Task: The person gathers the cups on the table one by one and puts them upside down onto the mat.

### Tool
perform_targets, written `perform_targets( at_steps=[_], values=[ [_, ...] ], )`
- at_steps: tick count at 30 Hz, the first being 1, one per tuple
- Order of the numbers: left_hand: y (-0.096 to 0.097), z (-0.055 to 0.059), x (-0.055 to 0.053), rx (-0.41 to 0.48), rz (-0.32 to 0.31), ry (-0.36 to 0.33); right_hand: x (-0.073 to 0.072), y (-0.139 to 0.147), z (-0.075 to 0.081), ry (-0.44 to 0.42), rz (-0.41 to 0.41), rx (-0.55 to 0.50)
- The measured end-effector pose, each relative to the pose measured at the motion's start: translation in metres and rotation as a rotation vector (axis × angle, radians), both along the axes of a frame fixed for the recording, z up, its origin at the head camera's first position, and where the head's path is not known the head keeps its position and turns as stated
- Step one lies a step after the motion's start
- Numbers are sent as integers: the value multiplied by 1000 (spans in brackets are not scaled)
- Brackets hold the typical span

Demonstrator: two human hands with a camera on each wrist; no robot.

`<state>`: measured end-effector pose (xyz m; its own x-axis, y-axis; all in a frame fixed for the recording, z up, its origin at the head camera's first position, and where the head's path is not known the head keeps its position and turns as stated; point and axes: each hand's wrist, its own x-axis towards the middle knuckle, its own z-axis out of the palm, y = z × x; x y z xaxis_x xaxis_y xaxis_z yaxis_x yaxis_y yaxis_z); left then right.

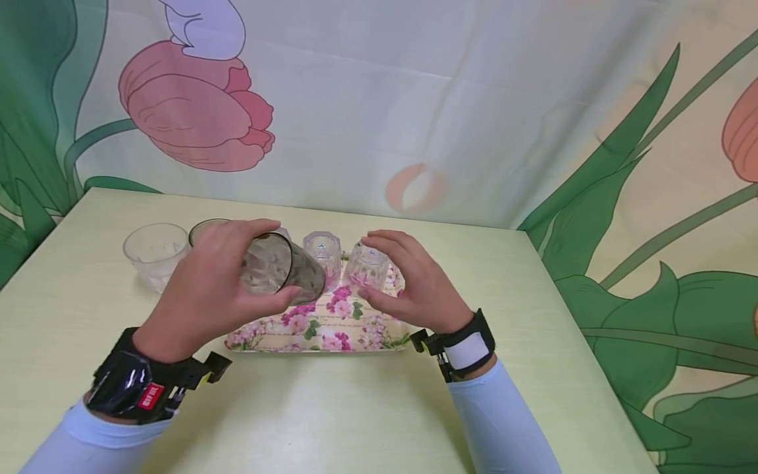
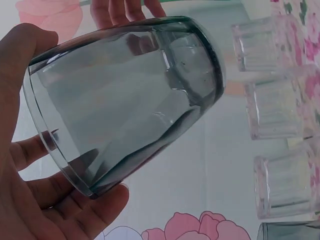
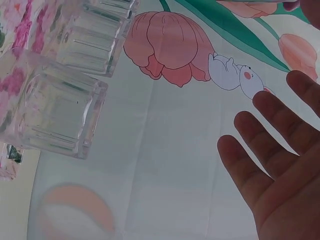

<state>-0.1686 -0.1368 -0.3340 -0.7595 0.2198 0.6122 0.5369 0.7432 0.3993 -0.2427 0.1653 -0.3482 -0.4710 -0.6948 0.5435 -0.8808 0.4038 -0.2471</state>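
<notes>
My left hand [image 1: 207,283] grips a smoky grey drinking glass [image 1: 309,276] near its rim, thumb on one side and fingers on the other. The glass is held tilted above the floral tray [image 1: 331,329], its base toward the right. In the left wrist view its inside [image 2: 125,95] shows see-through. My right hand [image 1: 414,283] hovers at the tray's right side with fingers spread and nothing held. In the head view it overlaps a small clear glass [image 1: 367,266]; the right wrist view shows that glass [image 3: 60,110] apart from the fingers.
Another clear glass [image 1: 322,247] stands upside down on the tray in a row of several. A clear glass bowl [image 1: 155,253] stands on the table left of the tray. Behind the left hand shows the rim of another grey glass [image 1: 204,227]. A printed curtain [image 1: 355,118] hangs behind the table.
</notes>
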Motion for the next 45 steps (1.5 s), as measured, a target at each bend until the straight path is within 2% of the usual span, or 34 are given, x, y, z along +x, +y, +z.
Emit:
perform_targets(
  at_steps=[10, 18, 27, 36, 45],
  values=[
    [12, 2, 1, 67, -56, 38, -1, -3, -3, -11, 28, 7],
    [21, 1, 0, 75, -80, 40, 2, -6, -7, -9, 50, 6],
    [26, 2, 2, 88, -101, 52, 3, -14, -7, -2, 114, -20],
    [30, -1, 1, 112, -156, 73, 8, -18, -7, -16, 99, -9],
    [30, -3, -1, 89, -178, 95, 10, -17, -5, -5, 108, -20]
  ],
)
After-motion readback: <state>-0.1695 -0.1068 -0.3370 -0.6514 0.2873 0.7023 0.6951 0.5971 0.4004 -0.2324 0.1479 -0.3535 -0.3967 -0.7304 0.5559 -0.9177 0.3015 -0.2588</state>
